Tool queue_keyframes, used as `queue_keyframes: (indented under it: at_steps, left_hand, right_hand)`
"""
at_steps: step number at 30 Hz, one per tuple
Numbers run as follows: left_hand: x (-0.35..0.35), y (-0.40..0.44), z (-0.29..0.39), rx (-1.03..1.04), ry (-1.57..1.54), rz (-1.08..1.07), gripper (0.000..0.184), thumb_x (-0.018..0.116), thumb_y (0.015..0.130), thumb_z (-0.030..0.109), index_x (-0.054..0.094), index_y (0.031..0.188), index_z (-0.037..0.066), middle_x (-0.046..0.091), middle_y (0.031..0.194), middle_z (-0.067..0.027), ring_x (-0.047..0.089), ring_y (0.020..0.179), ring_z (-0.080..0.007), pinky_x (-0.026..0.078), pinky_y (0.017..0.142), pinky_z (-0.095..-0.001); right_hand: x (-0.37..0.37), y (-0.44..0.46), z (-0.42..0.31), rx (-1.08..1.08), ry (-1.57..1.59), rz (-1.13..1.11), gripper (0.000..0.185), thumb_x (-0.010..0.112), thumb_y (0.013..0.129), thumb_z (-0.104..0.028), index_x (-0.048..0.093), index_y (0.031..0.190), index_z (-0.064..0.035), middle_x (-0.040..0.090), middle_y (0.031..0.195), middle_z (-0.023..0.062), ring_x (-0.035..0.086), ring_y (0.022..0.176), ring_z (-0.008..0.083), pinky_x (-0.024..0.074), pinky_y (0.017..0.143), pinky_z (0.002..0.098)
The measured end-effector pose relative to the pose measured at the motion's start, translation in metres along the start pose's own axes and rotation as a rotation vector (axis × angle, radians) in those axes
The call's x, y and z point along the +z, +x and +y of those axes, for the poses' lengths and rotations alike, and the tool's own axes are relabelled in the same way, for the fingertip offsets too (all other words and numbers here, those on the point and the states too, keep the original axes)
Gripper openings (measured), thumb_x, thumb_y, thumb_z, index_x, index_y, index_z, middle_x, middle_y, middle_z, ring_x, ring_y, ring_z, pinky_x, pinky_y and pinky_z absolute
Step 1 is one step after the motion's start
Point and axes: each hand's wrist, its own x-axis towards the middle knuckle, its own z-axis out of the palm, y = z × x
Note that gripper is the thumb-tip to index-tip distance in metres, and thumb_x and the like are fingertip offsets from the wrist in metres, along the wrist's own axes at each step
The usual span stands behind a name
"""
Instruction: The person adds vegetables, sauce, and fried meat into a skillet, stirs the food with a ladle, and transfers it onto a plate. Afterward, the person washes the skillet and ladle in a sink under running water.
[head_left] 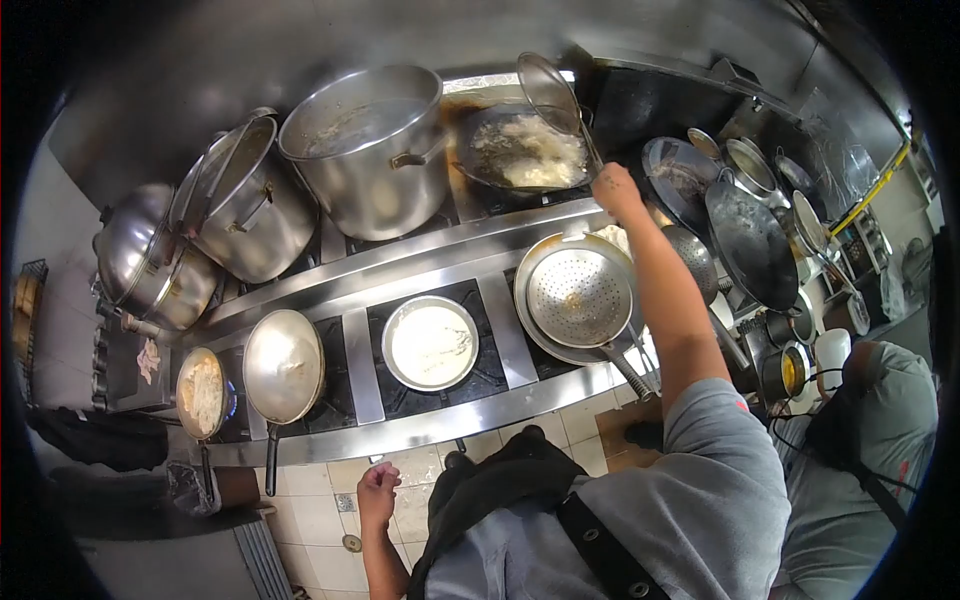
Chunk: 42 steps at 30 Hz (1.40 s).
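Observation:
My right hand (619, 193) is closed around the handle of a wire-mesh skimmer (548, 92). Its round basket is raised and tilted over the back right of a wok (475, 175). Pale, foamy battered food (545, 150) sits in dark oil in that wok. Below my right forearm, a perforated metal strainer (578, 297) rests in a wide pan. My left hand (378, 492) hangs in front of the stove edge, fingers curled, with nothing visible in them. Nearest it on the stove is a round pan of white batter (430, 342).
Large stockpots (365, 150) stand along the back left. A frying pan (284, 365) sits left of the batter, beside a smaller pan (202, 393) over a blue flame. Dark woks (752, 245) are stacked at right. Another person (860, 470) stands close on my right.

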Motion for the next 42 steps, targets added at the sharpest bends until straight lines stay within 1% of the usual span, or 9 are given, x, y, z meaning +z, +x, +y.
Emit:
queue_keyframes:
  at_steps: [19,25,27,28,33,36,39,40,42]
  left_hand:
    - [0.036,-0.022,0.007,-0.007,-0.060,0.048,0.035,0.066,0.087,0.025,0.061,0.108,-0.003,0.067,0.087,-0.0072,0.064,0.075,-0.0132,0.047,0.060,-0.0243]
    - [0.026,-0.022,0.002,-0.046,-0.091,0.068,0.036,0.066,0.087,0.025,0.060,0.109,-0.003,0.067,0.087,-0.0068,0.064,0.076,-0.0129,0.047,0.058,-0.0240]
    - [0.023,-0.018,-0.007,-0.019,-0.057,0.055,0.032,0.062,0.090,0.025,0.060,0.108,0.000,0.067,0.091,-0.0077,0.066,0.078,-0.0146,0.048,0.060,-0.0255]
    - [0.021,-0.017,-0.009,0.007,-0.020,0.043,0.028,0.058,0.092,0.026,0.060,0.107,0.002,0.068,0.095,-0.0086,0.067,0.081,-0.0163,0.050,0.063,-0.0269]
    - [0.021,-0.003,0.001,-0.002,-0.054,0.032,0.037,0.066,0.087,0.025,0.060,0.110,-0.003,0.066,0.087,-0.0069,0.064,0.075,-0.0129,0.047,0.057,-0.0240]
    - [0.015,0.007,-0.003,0.015,-0.048,0.026,0.036,0.065,0.087,0.025,0.061,0.109,-0.004,0.067,0.086,-0.0072,0.063,0.074,-0.0128,0.046,0.058,-0.0242]
    - [0.017,0.017,0.001,0.039,-0.046,0.011,0.034,0.065,0.087,0.024,0.062,0.108,-0.003,0.067,0.086,-0.0076,0.063,0.073,-0.0126,0.046,0.058,-0.0244]
    - [0.019,0.018,0.003,0.048,-0.023,0.008,0.033,0.065,0.087,0.023,0.063,0.107,-0.003,0.067,0.086,-0.0079,0.062,0.073,-0.0125,0.046,0.058,-0.0245]
    - [0.020,0.019,0.007,0.035,-0.028,-0.028,0.033,0.065,0.087,0.023,0.063,0.106,-0.003,0.067,0.086,-0.0077,0.062,0.073,-0.0124,0.046,0.059,-0.0244]
  right_hand:
    - [0.021,-0.006,-0.028,0.044,0.098,-0.296,0.024,0.054,0.083,-0.010,0.064,0.091,0.0108,0.065,0.097,0.0292,0.067,0.077,0.0420,0.0544,0.068,0.0446]
    - [-0.013,-0.017,0.004,-0.296,-0.067,0.094,0.025,0.055,0.082,-0.009,0.064,0.089,0.0129,0.066,0.089,0.0284,0.069,0.075,0.0374,0.0553,0.060,0.0401]
    - [-0.034,-0.042,-0.009,0.121,0.124,-0.203,0.026,0.054,0.081,-0.009,0.064,0.088,0.0142,0.065,0.086,0.0314,0.069,0.071,0.0379,0.0552,0.059,0.0389]
    - [-0.021,-0.037,0.005,-0.086,-0.103,-0.320,0.026,0.052,0.080,-0.007,0.063,0.086,0.0152,0.065,0.081,0.0314,0.068,0.064,0.0382,0.0549,0.056,0.0397]
    - [-0.025,-0.047,0.021,0.113,0.088,-0.113,0.024,0.049,0.080,-0.004,0.062,0.083,0.0163,0.064,0.073,0.0285,0.067,0.058,0.0361,0.0532,0.050,0.0415]
    - [-0.033,-0.043,0.045,-0.112,-0.051,-0.149,0.024,0.051,0.079,-0.005,0.062,0.082,0.0158,0.064,0.072,0.0277,0.068,0.062,0.0363,0.0538,0.053,0.0426]
    - [-0.016,-0.039,0.074,-0.831,-0.754,-0.341,0.023,0.058,0.077,-0.008,0.063,0.074,0.0142,0.063,0.071,0.0296,0.067,0.062,0.0385,0.0546,0.059,0.0420]
    - [-0.011,-0.062,0.057,-0.388,-0.322,-0.302,0.021,0.063,0.071,-0.009,0.066,0.073,0.0117,0.063,0.071,0.0292,0.067,0.069,0.0392,0.0543,0.069,0.0395]
    - [-0.019,-0.067,0.038,-0.276,-0.274,-0.263,0.020,0.064,0.071,-0.008,0.066,0.074,0.0110,0.063,0.071,0.0279,0.067,0.069,0.0393,0.0543,0.069,0.0395]
